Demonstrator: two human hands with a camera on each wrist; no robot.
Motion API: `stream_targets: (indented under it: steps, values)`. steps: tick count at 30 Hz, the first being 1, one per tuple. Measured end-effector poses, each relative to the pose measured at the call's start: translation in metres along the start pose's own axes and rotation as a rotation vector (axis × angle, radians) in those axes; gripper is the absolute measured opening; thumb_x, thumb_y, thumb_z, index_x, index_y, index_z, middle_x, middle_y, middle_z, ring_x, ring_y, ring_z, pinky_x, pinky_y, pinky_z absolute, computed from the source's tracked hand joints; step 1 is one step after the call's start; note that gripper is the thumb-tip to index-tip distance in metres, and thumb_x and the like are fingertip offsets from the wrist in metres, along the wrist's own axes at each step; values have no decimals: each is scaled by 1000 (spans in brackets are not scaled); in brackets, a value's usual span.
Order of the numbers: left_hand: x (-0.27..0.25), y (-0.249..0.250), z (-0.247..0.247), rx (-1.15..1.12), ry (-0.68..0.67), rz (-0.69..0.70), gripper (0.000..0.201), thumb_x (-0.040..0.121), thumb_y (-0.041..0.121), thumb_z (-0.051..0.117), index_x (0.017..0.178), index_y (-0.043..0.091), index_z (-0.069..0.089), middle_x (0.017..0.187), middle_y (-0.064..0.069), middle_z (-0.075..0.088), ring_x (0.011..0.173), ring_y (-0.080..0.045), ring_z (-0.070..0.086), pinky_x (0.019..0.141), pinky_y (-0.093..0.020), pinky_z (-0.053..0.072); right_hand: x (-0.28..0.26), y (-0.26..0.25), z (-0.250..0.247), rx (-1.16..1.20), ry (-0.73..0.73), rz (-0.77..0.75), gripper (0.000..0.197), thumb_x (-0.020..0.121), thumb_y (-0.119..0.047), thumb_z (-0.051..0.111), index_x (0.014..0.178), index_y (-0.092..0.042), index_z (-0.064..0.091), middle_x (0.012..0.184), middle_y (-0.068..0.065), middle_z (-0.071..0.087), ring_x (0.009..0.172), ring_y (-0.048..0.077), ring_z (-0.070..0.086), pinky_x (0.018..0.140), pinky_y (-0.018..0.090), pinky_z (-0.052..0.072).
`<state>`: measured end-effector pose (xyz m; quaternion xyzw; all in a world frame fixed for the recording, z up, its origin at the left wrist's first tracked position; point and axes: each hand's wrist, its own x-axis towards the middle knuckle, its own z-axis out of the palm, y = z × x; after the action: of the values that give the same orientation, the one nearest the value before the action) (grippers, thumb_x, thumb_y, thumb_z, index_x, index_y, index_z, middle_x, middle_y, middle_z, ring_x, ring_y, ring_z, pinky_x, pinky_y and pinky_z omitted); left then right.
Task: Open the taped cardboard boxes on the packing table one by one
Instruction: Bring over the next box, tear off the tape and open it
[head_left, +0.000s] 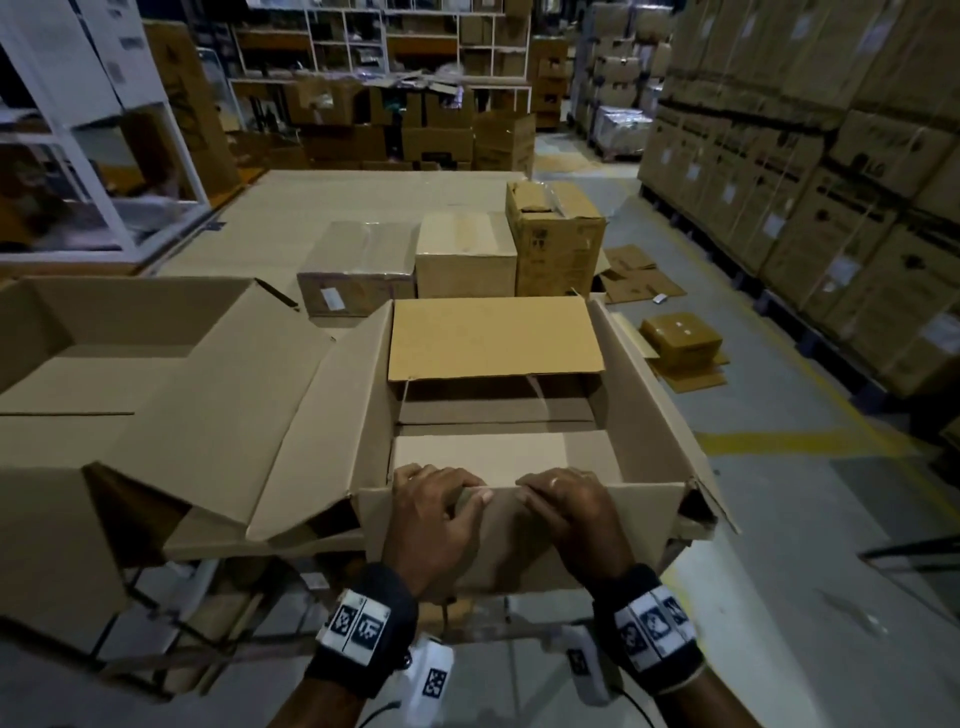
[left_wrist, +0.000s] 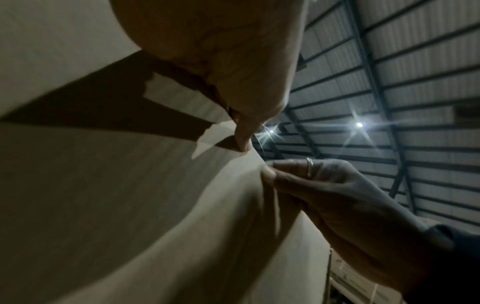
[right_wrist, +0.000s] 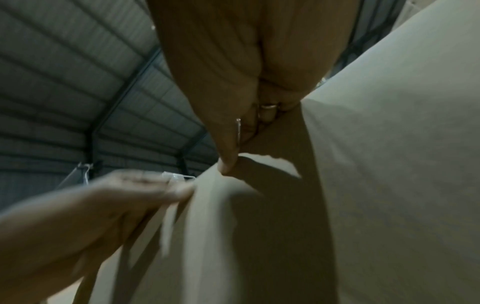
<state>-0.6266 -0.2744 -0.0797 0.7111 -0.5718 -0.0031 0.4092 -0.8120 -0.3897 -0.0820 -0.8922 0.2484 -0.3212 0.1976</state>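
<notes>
The near flap (head_left: 498, 540) of the open box (head_left: 644, 415) is gripped by left hand (head_left: 434, 525) & right hand (head_left: 569, 512), fingers curled over its edge. If pulled too hard, the flap could get torn, or the box dragged off the table edge.

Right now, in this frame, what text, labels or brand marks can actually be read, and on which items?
"LG": logo on a stacked carton at far right, only just legible.
White sticker on the wrapped box: too blurred to read.
Dark print on the tall box: too small to read.
Wristbands: square code patterns, no words.
</notes>
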Motion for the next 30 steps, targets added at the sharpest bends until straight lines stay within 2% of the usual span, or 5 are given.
stream_targets:
  steps: [3, 7, 15, 22, 30]
  values:
    - [0, -19, -19, 81, -38, -22, 25, 89, 52, 57, 81, 32, 70, 80, 24, 68, 83, -3, 61, 90, -40, 37, -6, 18, -33, -35, -9, 72, 15, 94, -17, 69, 105, -23, 76, 102, -8, 75, 93, 8, 65, 85, 30, 50]
    - [-3, -39, -35, 105, -60, -11, 29, 90, 56, 54, 80, 32, 67, 78, 25, 66, 81, 0, 60, 84, -32, 28, -21, 37, -69, -61, 52, 122, 13, 89, -13, 76, 99, -21, 78, 96, -8, 75, 87, -7, 57, 82, 3, 38]
    - [13, -50, -38, 101, -61, -4, 29, 89, 54, 57, 77, 30, 67, 74, 22, 64, 78, -4, 57, 82, -38, 31, -14, 32, -52, -99, 154, 211, 10, 87, -14, 78, 94, -20, 78, 89, -6, 73, 79, 13, 64, 71, 32, 50]
    - [31, -19, -74, -102, -227, -158, 23, 78, 54, 72, 79, 32, 77, 77, 24, 72, 77, 1, 68, 72, -32, 56, 3, 8, -94, 57, -45, 215, 12, 87, -21, 77, 97, -27, 78, 94, -19, 72, 89, -1, 67, 71, 22, 57]
    - [117, 40, -140, -264, -321, -13, 16, 85, 45, 76, 98, 35, 77, 92, 18, 75, 91, -2, 69, 81, -25, 54, 100, -81, -166, 94, 140, -26, 18, 86, -15, 77, 104, -15, 78, 102, -7, 76, 93, 7, 72, 77, 28, 59]
